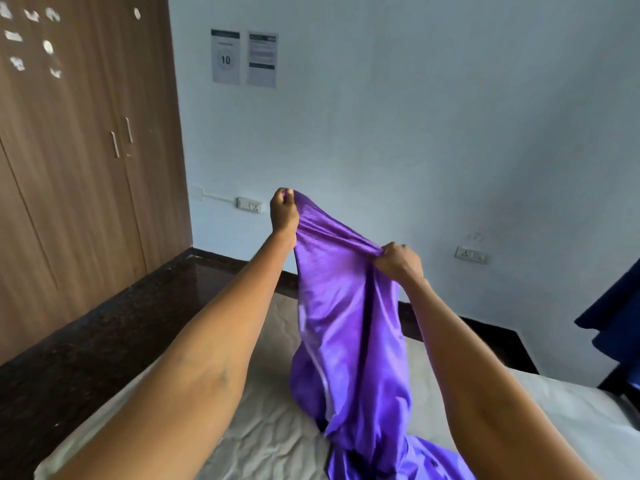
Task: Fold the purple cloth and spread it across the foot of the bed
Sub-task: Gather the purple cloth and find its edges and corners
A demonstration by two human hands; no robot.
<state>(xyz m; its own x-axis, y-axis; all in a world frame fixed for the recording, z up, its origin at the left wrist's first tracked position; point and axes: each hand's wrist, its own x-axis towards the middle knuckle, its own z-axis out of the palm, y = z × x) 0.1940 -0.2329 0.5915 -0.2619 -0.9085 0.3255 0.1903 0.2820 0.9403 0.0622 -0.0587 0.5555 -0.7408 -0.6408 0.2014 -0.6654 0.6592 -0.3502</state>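
There is one purple cloth [346,323] in front of me, and both of my hands have hold of it. My left hand [284,211] is raised higher and farther out, fingers curled tight and pinching a bunched corner of the cloth at its very top. My right hand [398,259] sits lower and to the right, fingers closed around a gathered fold of the upper edge. Between my two hands the top edge slopes down from left to right, drawn fairly taut and creased.

From that edge the cloth hangs down between my forearms in one long, shiny drape, and its lower part lies heaped on the bed [270,434] below, trailing toward me at the bottom of the view. The bed is one mattress covered in a pale, wrinkled sheet.

On the wall beyond I count two paper notices [244,58] pinned side by side, one bearing the number 10, and two switch-and-socket plates: one [250,204] just left of my left hand, the other [471,254] to the right of my right hand. One wooden wardrobe [79,150] with two bar handles stands on the left, with several torn sticker remnants on its door. A piece of dark blue fabric [616,317] hangs at the right edge.
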